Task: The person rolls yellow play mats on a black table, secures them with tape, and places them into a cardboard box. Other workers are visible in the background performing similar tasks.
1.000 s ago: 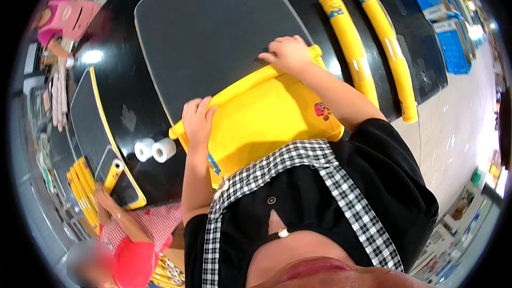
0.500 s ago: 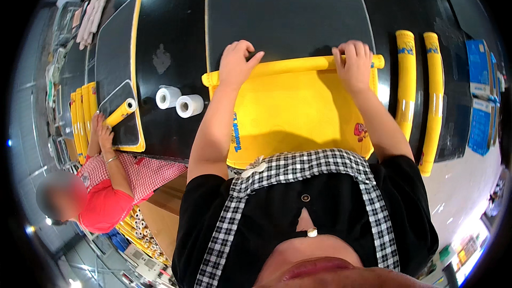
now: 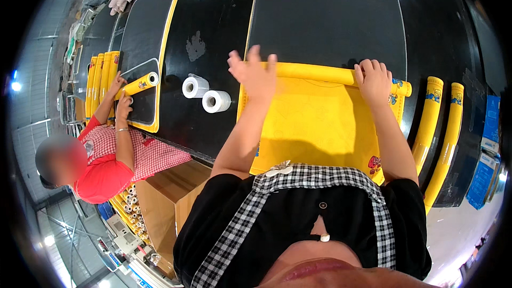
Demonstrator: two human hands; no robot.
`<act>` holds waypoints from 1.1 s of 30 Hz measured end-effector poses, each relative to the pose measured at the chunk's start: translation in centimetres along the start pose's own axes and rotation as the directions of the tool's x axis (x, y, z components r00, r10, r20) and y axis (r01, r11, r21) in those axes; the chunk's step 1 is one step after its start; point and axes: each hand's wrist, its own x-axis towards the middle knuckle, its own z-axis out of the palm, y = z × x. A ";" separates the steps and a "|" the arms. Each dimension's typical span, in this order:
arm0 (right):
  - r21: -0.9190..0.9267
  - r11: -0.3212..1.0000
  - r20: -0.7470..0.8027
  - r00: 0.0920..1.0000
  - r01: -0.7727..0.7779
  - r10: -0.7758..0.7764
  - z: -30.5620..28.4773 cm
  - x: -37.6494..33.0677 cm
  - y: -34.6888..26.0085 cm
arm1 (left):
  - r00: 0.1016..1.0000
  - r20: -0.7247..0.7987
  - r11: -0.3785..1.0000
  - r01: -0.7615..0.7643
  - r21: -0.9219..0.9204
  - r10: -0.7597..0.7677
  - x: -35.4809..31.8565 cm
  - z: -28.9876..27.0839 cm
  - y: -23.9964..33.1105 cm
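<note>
A yellow mat roll (image 3: 314, 72) lies crosswise in front of me, with cartoon prints at its right end. Beyond it stretches a flat black sheet (image 3: 325, 16); on my side a yellow printed sheet (image 3: 314, 128) reaches toward my apron. My left hand (image 3: 255, 74), slightly blurred, hovers at the roll's left end with fingers spread and nothing in them. Near the other end, my right hand (image 3: 375, 82) curls its fingers over the roll, thumb on its left. The roll's far left end is partly hidden behind my left hand.
Two white tape rolls (image 3: 216, 101) stand on the black table at left. Two finished yellow rolls (image 3: 429, 114) lie at right, near blue boxes (image 3: 484, 176). A co-worker in red (image 3: 101, 176) handles another yellow roll (image 3: 141, 84) at left, beside an open cardboard box (image 3: 160, 192).
My left hand has come off the roll and its fingers have spread. My right hand still holds on near the right end. The view has shifted, and the co-worker's hands have moved along their roll.
</note>
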 end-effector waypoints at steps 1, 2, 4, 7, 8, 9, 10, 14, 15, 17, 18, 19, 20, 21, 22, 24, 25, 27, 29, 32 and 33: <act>0.000 1.000 -0.050 0.999 0.019 -0.019 0.3 -0.8 -0.1 | 0.988 0.044 0.985 0.152 -0.087 -0.149 -0.2 0.6 -1.6; -0.001 0.999 -0.101 0.994 0.036 -0.036 0.8 -1.5 -0.1 | 0.952 0.101 0.939 0.301 -0.166 -0.288 -0.1 0.4 -2.2; 0.004 1.000 -0.121 0.992 0.028 -0.027 0.8 -2.8 0.7 | 0.945 0.124 0.905 0.325 -0.275 -0.302 -0.7 0.0 -2.4; -0.061 0.982 -0.301 0.941 -0.180 0.154 -1.1 -3.9 2.0 | 0.934 0.124 0.850 0.356 -0.389 -0.335 -1.3 -1.4 -2.7; -0.015 0.956 -0.318 0.908 -0.293 0.273 -0.9 -4.4 3.9 | 0.933 0.150 0.822 0.360 -0.441 -0.329 -1.3 -1.6 -2.7; 0.073 0.945 -0.319 0.891 -0.318 0.325 0.4 -5.0 6.8 | 0.931 0.179 0.791 0.364 -0.492 -0.318 -1.3 -1.7 -2.7; 0.019 0.950 -0.286 0.909 -0.312 0.304 1.1 -5.7 8.0 | 0.937 0.189 0.800 0.350 -0.487 -0.294 -1.3 -1.5 -2.7; -0.070 0.934 -0.234 0.916 -0.350 0.325 0.8 -5.2 7.0 | 0.987 0.092 0.928 0.155 -0.340 -0.131 -2.0 0.5 -4.3; -0.091 0.929 -0.239 0.913 -0.359 0.329 0.3 -4.5 6.5 | 0.998 0.045 0.960 0.060 -0.272 -0.049 -1.7 0.7 -3.8; -0.136 0.910 -0.256 0.902 -0.391 0.349 -1.0 -2.3 5.7 | 0.984 -0.032 0.984 -0.177 -0.035 0.176 -2.2 -0.8 -1.3; -0.136 0.908 -0.225 0.905 -0.397 0.362 -1.8 -0.8 5.5 | 0.954 -0.057 0.954 -0.288 0.085 0.293 -2.3 -1.4 0.3; -0.135 0.905 -0.192 0.907 -0.404 0.376 -2.5 0.8 5.2 | 0.925 0.016 0.925 -0.379 -0.013 0.379 -2.6 -1.0 1.3; -0.109 0.915 -0.165 0.915 -0.389 0.369 -2.8 2.4 5.3 | 0.878 0.082 0.880 -0.461 -0.115 0.471 -2.8 -0.6 2.4; -0.084 0.920 -0.143 0.919 -0.382 0.368 -3.1 3.6 5.6 | 0.811 0.136 0.815 -0.534 -0.227 0.569 -2.9 0.0 3.6; 0.009 0.931 -0.123 0.924 -0.364 0.363 -3.6 4.2 5.7 | 0.801 0.082 0.804 -0.581 -0.130 0.592 -2.1 1.9 3.5; 0.139 0.959 -0.282 0.918 -0.247 0.277 -3.6 4.1 5.1 | 0.796 0.162 0.812 -0.575 -0.103 0.584 0.6 3.8 3.7; 0.148 0.979 -0.437 0.879 -0.137 0.189 -2.0 2.9 4.4 | 0.800 0.274 0.840 -0.540 -0.063 0.534 1.8 3.5 4.3; 0.237 0.971 -0.498 0.862 0.035 0.090 0.2 0.2 1.6 | 0.823 0.285 0.868 -0.490 -0.080 0.491 3.6 3.6 4.3; 0.136 0.990 -0.334 0.942 0.031 0.016 1.1 -1.4 -1.4 | 0.854 0.171 0.869 -0.494 -0.034 0.492 4.7 3.9 4.7; 0.090 0.993 -0.353 0.935 0.081 -0.044 3.0 1.3 0.0 | 0.819 0.139 0.831 -0.550 -0.082 0.556 5.7 4.9 5.8; 0.091 0.993 -0.270 0.962 0.072 -0.045 2.8 3.6 0.2 | 0.763 0.135 0.774 -0.630 -0.068 0.632 5.6 5.0 6.4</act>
